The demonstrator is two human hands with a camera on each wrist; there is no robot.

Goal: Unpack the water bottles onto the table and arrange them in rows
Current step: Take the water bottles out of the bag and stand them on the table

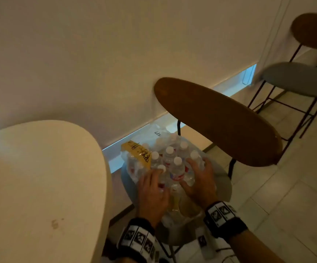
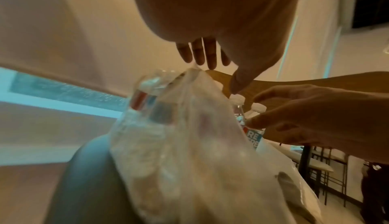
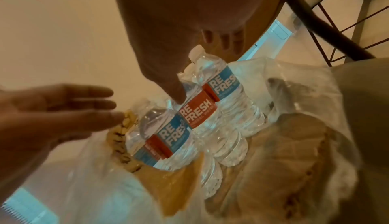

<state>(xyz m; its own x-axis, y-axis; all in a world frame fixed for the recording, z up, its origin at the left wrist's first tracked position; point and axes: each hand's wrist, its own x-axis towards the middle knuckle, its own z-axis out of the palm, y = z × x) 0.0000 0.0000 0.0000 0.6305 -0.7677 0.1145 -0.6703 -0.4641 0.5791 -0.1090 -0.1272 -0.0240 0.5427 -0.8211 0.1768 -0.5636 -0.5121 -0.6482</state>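
A pack of small water bottles (image 1: 170, 160) with white caps and red and blue labels stands in torn clear plastic wrap (image 2: 189, 144) on a grey chair seat (image 1: 222, 186). My left hand (image 1: 153, 185) lies against the near left side of the pack with its fingers straight, touching the wrap. My right hand (image 1: 197, 177) reaches round the right side. Its thumb (image 3: 173, 89) presses a bottle (image 3: 196, 116) and its fingers curl behind it. The cream table (image 1: 40, 177) is to my left with no bottles showing on it.
A strip of yellow tape (image 1: 138, 151) with black writing sticks to the wrap. The chair's brown backrest (image 1: 220, 120) hangs over the pack on the far right. A second chair (image 1: 296, 78) stands further right by the wall. The floor is pale tile.
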